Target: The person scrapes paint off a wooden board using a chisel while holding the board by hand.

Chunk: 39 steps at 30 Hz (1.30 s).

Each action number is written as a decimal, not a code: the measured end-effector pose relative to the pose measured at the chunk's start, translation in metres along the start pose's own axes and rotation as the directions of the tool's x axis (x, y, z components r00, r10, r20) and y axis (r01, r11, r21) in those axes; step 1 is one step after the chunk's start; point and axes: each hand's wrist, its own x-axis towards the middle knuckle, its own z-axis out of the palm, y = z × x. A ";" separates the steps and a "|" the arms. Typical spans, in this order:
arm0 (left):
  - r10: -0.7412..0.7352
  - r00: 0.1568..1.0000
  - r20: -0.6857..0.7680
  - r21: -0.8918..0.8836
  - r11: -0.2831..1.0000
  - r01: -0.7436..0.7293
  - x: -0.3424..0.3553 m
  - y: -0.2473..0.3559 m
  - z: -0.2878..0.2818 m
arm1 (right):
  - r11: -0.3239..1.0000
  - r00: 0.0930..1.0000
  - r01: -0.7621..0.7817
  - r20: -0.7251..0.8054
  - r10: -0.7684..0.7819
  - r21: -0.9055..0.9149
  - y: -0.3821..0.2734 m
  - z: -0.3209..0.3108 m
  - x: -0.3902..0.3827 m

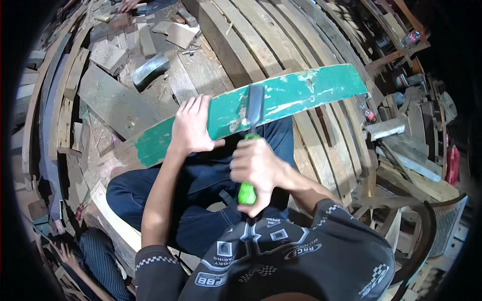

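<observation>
A long wooden board (296, 93) with chipped green paint lies slantwise across my lap, bare wood showing in patches and at its left end. My left hand (191, 125) grips it left of the middle, fingers over the far edge and thumb at the near edge. In my right hand (257, 165) is a scraper (255, 104), held by its bright green handle with the fingers wrapped round. Its wide grey blade lies over the painted face, beside scraped patches. Whether the blade's edge touches the paint is hard to make out.
Long planks (281, 35) run side by side beyond the board and to my right. A metal block (150, 70) sits among wood offcuts at the far left. A curved chair-like frame (427, 241) stands at the near right. Another person's hand (68, 258) shows at the lower left.
</observation>
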 end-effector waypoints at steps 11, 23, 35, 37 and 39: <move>-0.016 1.000 0.015 0.005 1.000 0.016 -0.004 -0.004 0.009 | 0.997 0.997 0.009 0.081 -0.016 0.083 -0.013 0.022 -0.008; -0.025 0.999 0.022 0.000 1.000 0.025 0.003 -0.001 0.001 | 0.987 0.996 0.014 0.086 -0.028 0.158 -0.015 -0.006 0.001; -0.008 1.000 -0.016 -0.016 1.000 0.008 -0.005 -0.004 0.000 | 1.000 0.987 -0.009 0.158 0.009 -0.003 0.010 -0.006 0.002; 0.009 0.999 -0.041 0.046 0.999 -0.007 -0.006 -0.002 0.007 | 0.995 0.974 -0.023 0.225 -0.001 0.100 -0.011 -0.001 -0.009; 0.003 1.000 -0.012 -0.003 1.000 -0.003 -0.001 -0.003 0.001 | 0.995 0.975 -0.009 0.223 -0.013 0.097 -0.007 -0.007 -0.011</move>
